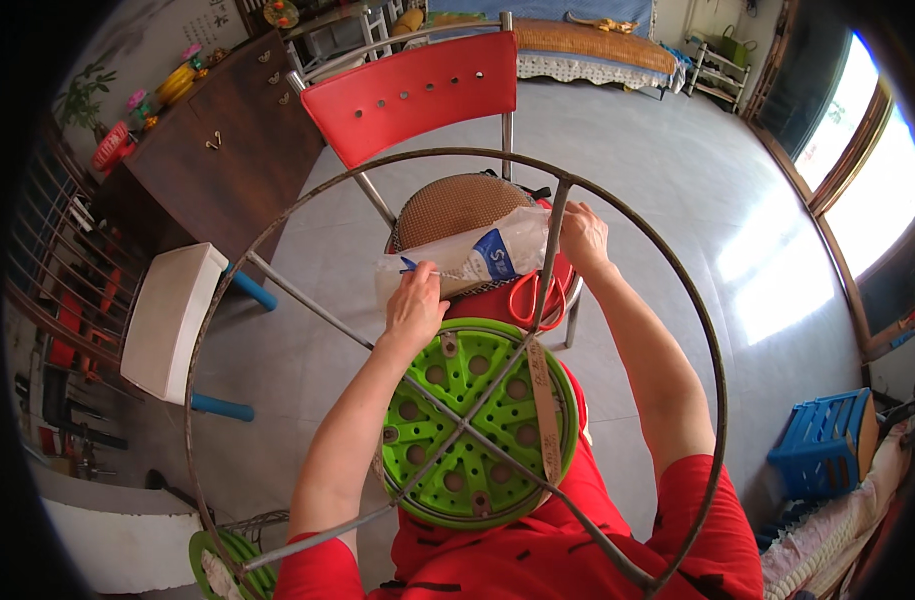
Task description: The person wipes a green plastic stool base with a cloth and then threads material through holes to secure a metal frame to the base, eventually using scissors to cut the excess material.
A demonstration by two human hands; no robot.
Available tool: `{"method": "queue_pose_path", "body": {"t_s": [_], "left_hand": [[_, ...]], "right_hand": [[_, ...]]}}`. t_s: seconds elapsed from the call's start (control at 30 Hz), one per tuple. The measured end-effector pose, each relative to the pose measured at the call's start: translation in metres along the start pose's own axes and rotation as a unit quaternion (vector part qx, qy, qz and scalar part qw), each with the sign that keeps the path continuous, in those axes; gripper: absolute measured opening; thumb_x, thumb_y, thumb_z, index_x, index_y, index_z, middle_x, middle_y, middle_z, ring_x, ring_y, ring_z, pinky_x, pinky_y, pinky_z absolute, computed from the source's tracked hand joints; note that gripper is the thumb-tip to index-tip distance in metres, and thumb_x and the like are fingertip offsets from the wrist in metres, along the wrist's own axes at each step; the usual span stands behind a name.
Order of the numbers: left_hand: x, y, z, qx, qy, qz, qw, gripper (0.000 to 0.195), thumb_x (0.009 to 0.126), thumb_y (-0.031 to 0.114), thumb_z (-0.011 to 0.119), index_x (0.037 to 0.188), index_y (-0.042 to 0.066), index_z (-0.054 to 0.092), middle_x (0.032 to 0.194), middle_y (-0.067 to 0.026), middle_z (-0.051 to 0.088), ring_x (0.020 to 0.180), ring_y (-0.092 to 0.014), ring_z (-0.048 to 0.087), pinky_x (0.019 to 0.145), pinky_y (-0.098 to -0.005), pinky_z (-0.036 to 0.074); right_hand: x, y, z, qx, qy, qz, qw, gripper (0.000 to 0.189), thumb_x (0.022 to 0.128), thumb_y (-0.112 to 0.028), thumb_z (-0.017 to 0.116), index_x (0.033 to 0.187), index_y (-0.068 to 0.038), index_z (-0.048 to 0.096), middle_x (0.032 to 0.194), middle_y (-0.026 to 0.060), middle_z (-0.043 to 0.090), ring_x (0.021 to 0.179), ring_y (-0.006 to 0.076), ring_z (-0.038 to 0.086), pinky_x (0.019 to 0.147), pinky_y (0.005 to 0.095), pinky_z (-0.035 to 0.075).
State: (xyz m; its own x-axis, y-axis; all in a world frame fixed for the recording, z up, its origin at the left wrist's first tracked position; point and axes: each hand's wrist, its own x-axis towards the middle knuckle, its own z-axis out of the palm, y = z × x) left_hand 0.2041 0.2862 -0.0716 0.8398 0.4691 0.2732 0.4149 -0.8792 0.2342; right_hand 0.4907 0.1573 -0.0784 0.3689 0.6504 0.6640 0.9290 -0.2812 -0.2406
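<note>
Both hands reach through a round metal frame [715,352] with crossed bars. My left hand [418,306] pinches the left end of a clear plastic bag [465,259] with a blue printed patch. At its other end, my right hand [583,234] grips the bag's edge. The bag lies across a round woven seat pad [461,206] on a red chair. Red-handled scissors [538,300] rest on the chair's front edge, their blades hidden. Below the crossed bars, near my lap, is a round green plastic disc [457,435] with holes and a brown strip [545,412] across its right side.
The chair's red backrest [412,97] rises ahead. To the left stand a white-topped stool [173,322] with blue legs and a dark wooden cabinet [224,142]. A blue plastic stool [821,442] is at the right. More green plastic discs [228,566] sit at the lower left.
</note>
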Motion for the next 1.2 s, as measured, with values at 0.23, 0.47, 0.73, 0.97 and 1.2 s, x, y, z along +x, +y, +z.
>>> {"method": "queue_pose_path", "body": {"t_s": [0.23, 0.47, 0.73, 0.97, 1.2], "left_hand": [[-0.008, 0.015, -0.026, -0.001, -0.010, -0.014, 1.000, 0.041, 0.078, 0.010, 0.077, 0.113, -0.002, 0.060, 0.145, -0.0063, 0.041, 0.113, -0.032, 0.056, 0.094, -0.0429, 0.052], [-0.060, 0.021, -0.069, -0.129, 0.065, 0.054, 0.988, 0.034, 0.080, 0.003, 0.072, 0.113, 0.000, 0.061, 0.138, -0.0092, 0.051, 0.113, -0.030, 0.058, 0.094, -0.0401, 0.050], [-0.087, 0.028, -0.070, -0.260, 0.069, 0.037, 0.962, 0.030, 0.082, -0.003, 0.069, 0.111, 0.000, 0.063, 0.126, -0.0111, 0.059, 0.110, -0.030, 0.061, 0.083, -0.0350, 0.056], [-0.111, 0.031, -0.085, -0.304, 0.109, 0.019, 0.946, 0.027, 0.084, -0.007, 0.065, 0.111, -0.001, 0.064, 0.116, -0.0107, 0.064, 0.094, -0.023, 0.067, 0.072, -0.0285, 0.057], [-0.174, 0.017, -0.097, -0.359, 0.147, -0.061, 0.920, 0.021, 0.089, -0.004, 0.063, 0.110, -0.001, 0.065, 0.105, -0.0093, 0.067, 0.093, -0.018, 0.066, 0.071, -0.0289, 0.055]], "right_hand": [[0.005, 0.032, -0.037, 0.061, -0.044, 0.068, 0.995, 0.008, 0.085, -0.013, 0.063, 0.087, -0.008, 0.068, 0.090, 0.0103, 0.066, 0.082, 0.0323, 0.066, 0.071, 0.0426, 0.053], [-0.017, 0.020, -0.140, 0.320, -0.002, 0.249, 0.914, 0.011, 0.086, -0.003, 0.064, 0.091, 0.005, 0.068, 0.091, 0.0091, 0.072, 0.084, 0.0181, 0.070, 0.072, 0.0278, 0.054], [-0.038, 0.002, -0.175, 0.627, 0.053, 0.279, 0.726, 0.004, 0.089, 0.000, 0.062, 0.087, 0.002, 0.063, 0.098, 0.0159, 0.070, 0.099, 0.0297, 0.071, 0.069, 0.0274, 0.058], [-0.058, -0.001, -0.193, 0.710, 0.104, 0.178, 0.674, 0.011, 0.084, 0.008, 0.054, 0.078, 0.002, 0.060, 0.093, 0.0136, 0.066, 0.098, 0.0330, 0.068, 0.074, 0.0309, 0.056], [-0.100, 0.000, -0.211, 0.648, 0.075, 0.249, 0.716, 0.009, 0.095, -0.007, 0.059, 0.092, 0.000, 0.062, 0.088, 0.0098, 0.063, 0.070, 0.0126, 0.057, 0.063, 0.0199, 0.047]]}}
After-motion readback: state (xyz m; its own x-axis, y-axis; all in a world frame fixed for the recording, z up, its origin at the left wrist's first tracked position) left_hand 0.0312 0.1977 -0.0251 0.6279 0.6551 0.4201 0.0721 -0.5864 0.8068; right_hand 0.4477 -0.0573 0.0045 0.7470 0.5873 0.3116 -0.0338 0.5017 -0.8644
